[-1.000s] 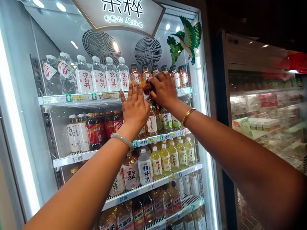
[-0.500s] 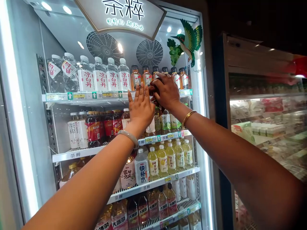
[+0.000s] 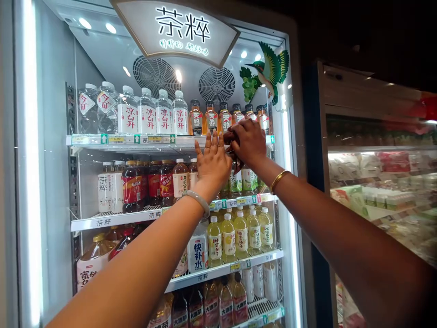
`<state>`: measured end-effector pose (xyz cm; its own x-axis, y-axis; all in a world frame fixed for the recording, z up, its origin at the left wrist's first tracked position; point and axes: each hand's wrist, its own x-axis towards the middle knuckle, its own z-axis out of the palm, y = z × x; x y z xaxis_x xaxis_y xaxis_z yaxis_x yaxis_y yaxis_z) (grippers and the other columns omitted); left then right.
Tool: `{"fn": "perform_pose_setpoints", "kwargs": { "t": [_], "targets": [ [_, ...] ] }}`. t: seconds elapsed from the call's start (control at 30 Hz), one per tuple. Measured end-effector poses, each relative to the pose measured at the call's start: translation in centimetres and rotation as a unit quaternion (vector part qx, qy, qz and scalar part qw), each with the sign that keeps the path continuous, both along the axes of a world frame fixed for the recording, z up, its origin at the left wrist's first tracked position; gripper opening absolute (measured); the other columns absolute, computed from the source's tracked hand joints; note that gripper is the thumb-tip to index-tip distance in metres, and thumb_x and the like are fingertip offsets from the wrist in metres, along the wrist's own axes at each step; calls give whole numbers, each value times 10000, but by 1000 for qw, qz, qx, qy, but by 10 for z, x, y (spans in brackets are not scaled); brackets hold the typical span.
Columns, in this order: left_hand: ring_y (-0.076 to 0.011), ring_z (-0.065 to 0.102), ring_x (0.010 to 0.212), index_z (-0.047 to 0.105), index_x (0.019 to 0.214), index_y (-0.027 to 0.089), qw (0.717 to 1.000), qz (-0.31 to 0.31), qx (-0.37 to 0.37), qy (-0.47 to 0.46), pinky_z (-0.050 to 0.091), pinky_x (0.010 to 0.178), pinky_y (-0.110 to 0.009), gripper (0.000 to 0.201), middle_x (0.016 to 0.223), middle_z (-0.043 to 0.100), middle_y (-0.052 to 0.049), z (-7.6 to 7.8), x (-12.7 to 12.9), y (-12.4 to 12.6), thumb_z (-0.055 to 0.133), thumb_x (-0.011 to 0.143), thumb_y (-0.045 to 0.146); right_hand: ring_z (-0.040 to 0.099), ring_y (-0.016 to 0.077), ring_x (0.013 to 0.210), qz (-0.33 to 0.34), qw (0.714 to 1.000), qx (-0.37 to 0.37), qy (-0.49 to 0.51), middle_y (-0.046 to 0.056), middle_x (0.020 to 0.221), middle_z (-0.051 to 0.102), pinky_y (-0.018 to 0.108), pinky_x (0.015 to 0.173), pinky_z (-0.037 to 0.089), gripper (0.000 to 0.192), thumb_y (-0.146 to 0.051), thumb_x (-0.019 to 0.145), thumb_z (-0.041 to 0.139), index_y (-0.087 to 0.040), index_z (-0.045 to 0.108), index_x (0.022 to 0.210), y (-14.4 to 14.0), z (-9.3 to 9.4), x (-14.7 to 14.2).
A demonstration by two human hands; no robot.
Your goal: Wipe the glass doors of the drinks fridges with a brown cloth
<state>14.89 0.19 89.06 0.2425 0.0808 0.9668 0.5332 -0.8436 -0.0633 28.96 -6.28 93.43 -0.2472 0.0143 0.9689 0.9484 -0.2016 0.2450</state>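
My left hand (image 3: 215,159), with a pale bangle at the wrist, is raised flat with its fingers spread in front of the drinks cooler's shelves, seemingly against clear glass. Just to its right is my right hand (image 3: 249,143), with a gold bangle (image 3: 280,181). Its fingers are bent inward, and a dark shape lies under them; I cannot tell whether it is a held thing or a reflection. Behind the hands stand amber bottles with black caps (image 3: 225,119) on the top shelf and green-labelled bottles (image 3: 250,179) one shelf lower.
The lit cooler holds clear water bottles (image 3: 128,109), dark bottles with red labels (image 3: 132,187) and yellow drinks (image 3: 228,234) on several shelves. A sign (image 3: 177,32) hangs across its top. To the right stands another chilled display (image 3: 372,132) with packaged goods.
Both hands have shifted a little right and down across the cooler's front, keeping close together. The camera view has also moved slightly, so the shelves sit lower at the top.
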Motion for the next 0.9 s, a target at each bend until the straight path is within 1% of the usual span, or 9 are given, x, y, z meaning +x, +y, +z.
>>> {"fn": "perform_pose_setpoints", "kwargs": {
  "t": [0.1,0.2,0.27,0.33,0.47,0.57,0.7,0.77,0.9],
  "targets": [
    [-283,128,1649,284,1639,79,1000,10,9,24,-27,1342,-589,707,1729,243,-163,-8,7,-3,404,976,294,499,334,1320,6,998,-24,-59,86,1355,672,508,1024,455,293,-358,988,614,-266,671,1260,0,-26,2],
    [-286,118,1650,250,1644,58,997,22,33,66,-14,1347,-589,727,1738,195,-172,-18,5,-3,411,975,291,489,294,1355,0,986,-77,-145,43,1366,684,478,1070,430,260,-378,1004,606,-297,683,1239,-15,-46,33],
    [-278,97,1652,231,1650,64,996,33,35,75,-27,1347,-586,742,1747,161,-157,-21,5,-3,423,962,263,501,288,1338,-10,983,-94,-159,47,1357,688,472,1058,428,234,-347,1011,590,-297,693,1215,-25,-41,54],
    [-276,77,1654,223,1654,78,997,42,22,65,-46,1341,-602,753,1752,138,-146,-22,8,-4,431,949,241,509,323,1304,-16,992,-67,-102,92,1330,686,492,1014,439,242,-324,998,589,-266,695,1209,-28,-25,62],
    [-274,65,1655,212,1659,95,998,37,17,54,-87,1331,-614,755,1754,125,-136,-21,13,-4,430,951,235,512,383,1264,-4,999,10,41,154,1311,659,544,983,456,286,-294,942,632,-216,690,1210,-14,-7,40],
    [-270,76,1654,227,1659,103,998,24,30,53,-95,1341,-575,740,1752,149,-133,-24,11,-2,436,968,262,467,353,1376,13,997,-49,-50,92,1383,646,546,1090,429,300,-323,973,595,-272,669,1260,-9,-29,30],
    [-263,63,1654,177,1675,130,994,13,69,80,-106,1342,-571,755,1759,134,-109,-33,8,3,429,977,266,492,290,1390,27,975,-129,-177,26,1374,681,497,1157,415,250,-386,989,591,-333,700,1207,-26,-60,62],
    [-240,45,1654,144,1682,148,989,6,97,109,-117,1344,-548,767,1763,127,-81,-38,8,5,419,971,233,536,297,1329,20,982,-121,-143,49,1331,694,497,1137,439,246,-369,958,616,-309,714,1175,-35,-55,83],
    [-216,40,1652,136,1683,169,987,3,105,124,-120,1348,-517,764,1762,127,-50,-40,10,5,408,970,208,548,367,1233,-11,996,30,86,173,1277,656,574,1056,464,311,-255,895,575,-201,707,1172,-31,-28,86]
  ]
}}
